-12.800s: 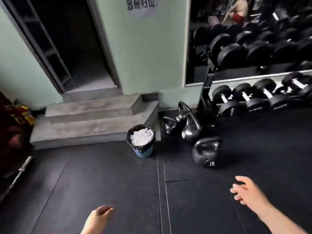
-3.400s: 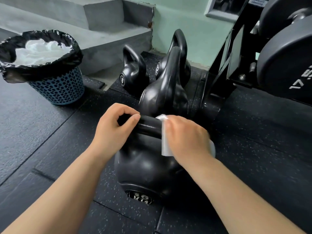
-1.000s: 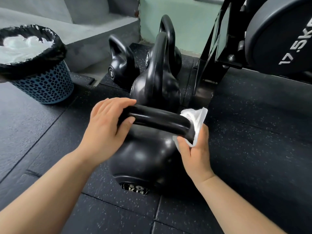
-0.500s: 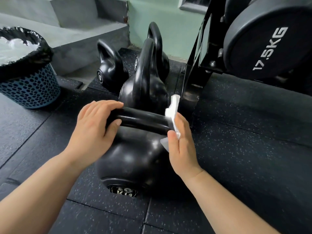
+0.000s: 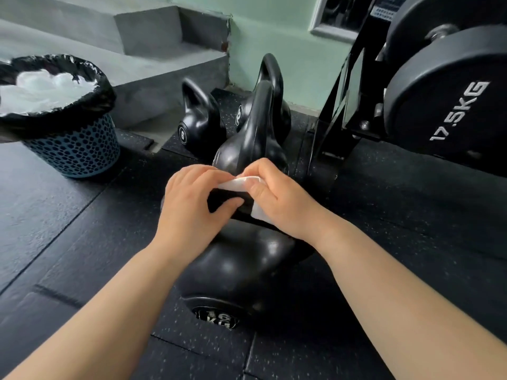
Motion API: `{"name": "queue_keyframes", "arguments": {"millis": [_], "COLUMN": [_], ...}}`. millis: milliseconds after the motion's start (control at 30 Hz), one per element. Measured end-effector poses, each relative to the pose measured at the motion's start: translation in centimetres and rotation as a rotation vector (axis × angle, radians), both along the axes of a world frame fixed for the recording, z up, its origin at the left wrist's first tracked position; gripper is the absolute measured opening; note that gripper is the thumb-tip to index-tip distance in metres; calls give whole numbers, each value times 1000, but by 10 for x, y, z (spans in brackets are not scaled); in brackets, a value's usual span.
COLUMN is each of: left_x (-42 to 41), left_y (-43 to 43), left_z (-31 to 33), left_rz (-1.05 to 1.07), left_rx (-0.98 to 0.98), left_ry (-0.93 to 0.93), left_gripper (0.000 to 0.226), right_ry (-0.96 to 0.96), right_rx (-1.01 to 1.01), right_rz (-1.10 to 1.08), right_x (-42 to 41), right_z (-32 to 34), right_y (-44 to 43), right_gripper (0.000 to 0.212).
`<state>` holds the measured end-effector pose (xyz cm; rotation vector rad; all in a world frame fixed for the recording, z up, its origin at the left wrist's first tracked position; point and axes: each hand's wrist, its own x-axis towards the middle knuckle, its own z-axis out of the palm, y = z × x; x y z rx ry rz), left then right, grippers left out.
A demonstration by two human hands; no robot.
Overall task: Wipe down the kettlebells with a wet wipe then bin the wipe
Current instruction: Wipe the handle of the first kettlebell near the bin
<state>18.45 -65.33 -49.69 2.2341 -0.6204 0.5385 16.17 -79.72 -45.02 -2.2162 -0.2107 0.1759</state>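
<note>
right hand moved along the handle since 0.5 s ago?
Yes. The right hand with the wipe slid left along the kettlebell handle, toward the left hand.

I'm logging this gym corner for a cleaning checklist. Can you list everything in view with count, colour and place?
Kettlebells: four, black; the 16 kg kettlebell nearest, a larger kettlebell behind it, the 6 kettlebell and a rear kettlebell by the wall.
Wet wipe: one, white, on the nearest handle.
Bin: one, blue with black liner, left, holding white wipes.
Dumbbell: one, black, marked 17.5KG, on the rack at right.
Rack: one, black, right.
Steps: grey, behind the bin.
Floor mat: black, speckled.
Left hand: grip closed on the handle.
Right hand: pressing the wipe on the handle.
</note>
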Motion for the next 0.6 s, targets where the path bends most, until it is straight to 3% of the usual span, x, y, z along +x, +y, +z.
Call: {"name": "queue_keyframes", "arguments": {"millis": [100, 233, 300, 433, 500, 600], "left_x": [3, 13, 17, 25, 25, 22], "left_y": [0, 33, 57, 96, 106, 92], "left_z": [5, 27, 32, 21, 12, 9], "left_rz": [-16, 148, 346, 612, 622, 404], "left_rx": [-42, -349, -389, -272, -281, -316], "left_ry": [-27, 230, 298, 407, 440, 478], "left_gripper": [24, 11, 12, 21, 26, 34], "right_ry": [-55, -245, -156, 49, 6, -65], "right_rx": [17, 15, -79, -475, -512, -529], "right_rz": [-31, -120, -88, 37, 19, -4], "right_x": [4, 7, 8, 10, 9, 6], "right_z": [-1, 4, 4, -7, -11, -13], "right_y": [0, -1, 0, 14, 17, 16], "right_gripper": [23, 47, 46, 34, 34, 37]}}
